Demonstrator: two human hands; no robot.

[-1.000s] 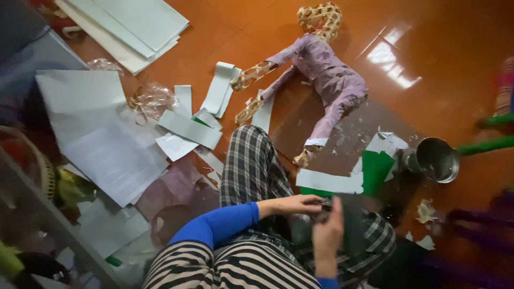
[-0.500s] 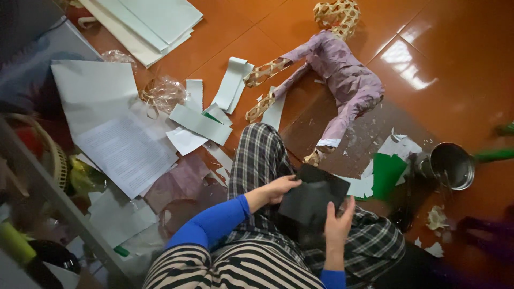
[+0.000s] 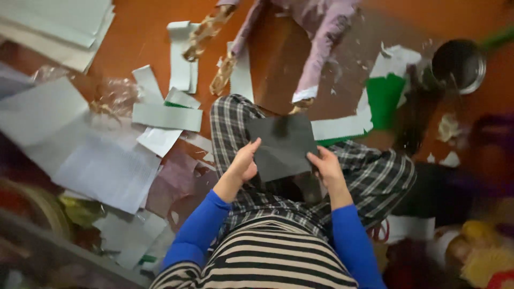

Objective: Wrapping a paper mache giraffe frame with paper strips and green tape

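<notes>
Here, dark paper sheet [image 3: 282, 147], between both hands

Home craft spot: polished orange floor [image 3: 134, 48] littered with paper scraps [image 3: 166, 115], a handmade doll [image 3: 316, 32], metal pot [image 3: 458, 64], person sitting cross-legged.

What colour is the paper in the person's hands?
Dark grey, almost charcoal. The paper sheet shows best in the head view, held between both hands.
</notes>
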